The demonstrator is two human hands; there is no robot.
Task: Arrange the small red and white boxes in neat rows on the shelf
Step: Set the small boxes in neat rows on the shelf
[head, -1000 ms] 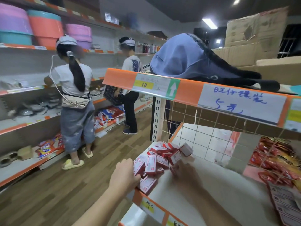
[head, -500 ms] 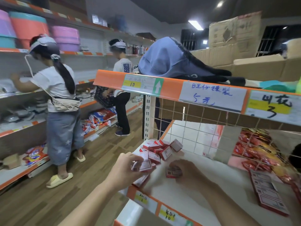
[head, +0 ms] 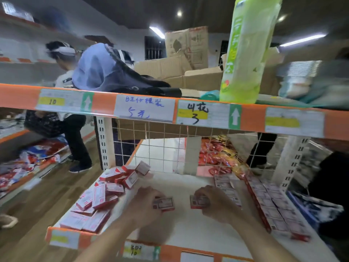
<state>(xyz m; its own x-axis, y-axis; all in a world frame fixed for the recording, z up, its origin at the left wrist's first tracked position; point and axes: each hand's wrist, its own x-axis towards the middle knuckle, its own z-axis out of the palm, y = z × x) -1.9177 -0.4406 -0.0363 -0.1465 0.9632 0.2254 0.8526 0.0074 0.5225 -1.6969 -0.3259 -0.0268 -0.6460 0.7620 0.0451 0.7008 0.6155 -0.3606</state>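
- Nearest: orange front lip of the lower shelf (head: 86,241), paper price labels stuck along it.
- Just beyond it, left hand (head: 145,204), fingers curled, pinching a small red and white cardboard box (head: 164,204) by its left end. Box lying flat; resting on the board or just over it, cannot tell through the blur.
- Beside it, right hand (head: 217,204), likewise curled, gripping a second red and white box (head: 197,202). The two boxes near each other, gap between, not touching.
- Under both hands, flat white shelf board (head: 188,186), bare in the middle.
- At the left end of the board, loose heap of small red and white boxes (head: 100,197), tumbled at all angles, some on edge.
- At the right end, neat rows of matching boxes (head: 270,205), lying flat, edge to edge, running front to back.
- Behind the board, white wire mesh back panel (head: 160,148). Through it, red snack packets (head: 213,157) on the far side.
- Overhead, orange upper shelf rail (head: 103,106) with handwritten white and yellow labels.
- On top of that shelf: tall pale green plastic-wrapped pack (head: 247,50) upright, blue-grey fabric bag (head: 98,70), brown cardboard cartons (head: 188,72) behind.
- Far left in the aisle, blurred person in a white headband (head: 75,137), turned towards the wall shelves, on wood-look floor (head: 37,205).
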